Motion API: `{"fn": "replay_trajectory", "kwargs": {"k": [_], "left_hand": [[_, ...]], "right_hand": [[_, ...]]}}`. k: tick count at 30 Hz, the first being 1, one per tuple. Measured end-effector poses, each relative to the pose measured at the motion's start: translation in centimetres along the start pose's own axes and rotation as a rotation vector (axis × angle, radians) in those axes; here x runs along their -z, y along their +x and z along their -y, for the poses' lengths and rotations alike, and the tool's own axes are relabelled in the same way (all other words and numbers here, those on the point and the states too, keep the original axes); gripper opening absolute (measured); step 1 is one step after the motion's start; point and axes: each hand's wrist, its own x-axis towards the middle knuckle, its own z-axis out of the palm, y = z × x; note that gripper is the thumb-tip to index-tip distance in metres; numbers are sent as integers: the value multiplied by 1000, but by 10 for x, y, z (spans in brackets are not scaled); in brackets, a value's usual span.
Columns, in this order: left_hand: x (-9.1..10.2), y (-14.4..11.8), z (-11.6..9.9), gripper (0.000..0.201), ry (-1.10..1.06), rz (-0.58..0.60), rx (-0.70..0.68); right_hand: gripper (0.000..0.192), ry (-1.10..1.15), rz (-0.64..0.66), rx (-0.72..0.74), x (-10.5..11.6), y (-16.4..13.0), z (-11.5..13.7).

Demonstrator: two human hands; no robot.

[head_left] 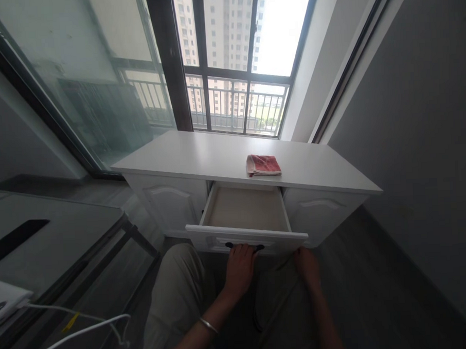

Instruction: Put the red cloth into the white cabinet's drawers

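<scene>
A white drawer (246, 207) is pulled out from the middle of a white cabinet (172, 190), and its pale inside holds nothing that I can see. My left hand (240, 267) is closed over the dark handle (259, 247) on the drawer front (212, 239). Beside the front's right end, low near my knee, my right hand (308, 266) has curled fingers; what they hold, if anything, is hidden. A folded red and white cloth (266, 165) lies on the cabinet top, behind the drawer opening.
To the left stands a grey-topped table (84, 222) with a dark flat object (19, 238) and a white device (7, 302) trailing a white cable (81, 333). Cabinet doors flank the drawer. Behind the cabinet is a window (232, 82); a grey wall (416, 135) rises at right.
</scene>
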Motion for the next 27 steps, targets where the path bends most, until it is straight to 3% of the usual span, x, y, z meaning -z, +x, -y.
{"fn": "replay_trajectory", "kwargs": {"k": [4, 8, 11, 14, 17, 22, 24, 27], "left_hand": [[5, 1, 4, 24, -79, 26, -6], [26, 2, 11, 29, -300, 22, -34], [50, -10, 21, 33, -480, -33, 15], [67, -34, 43, 37, -527, -122, 102], [67, -63, 82, 42, -444, -211, 195], [47, -96, 154, 52, -166, -342, 311], [40, -100, 172, 53, -73, -354, 330], [31, -98, 186, 53, 30, -358, 372]], "right_hand": [[43, 143, -56, -38, -2, 4, -3], [51, 417, -193, -47, 3, 9, -9], [56, 577, -324, -70, 26, 13, -11], [61, 663, -445, -3, 70, 18, 1], [66, 662, -495, 171, 124, 29, 36], [73, 485, -550, 724, 197, 73, 128], [80, 371, -507, 817, 215, 101, 167], [85, 172, -392, 821, 228, 147, 216]]}}
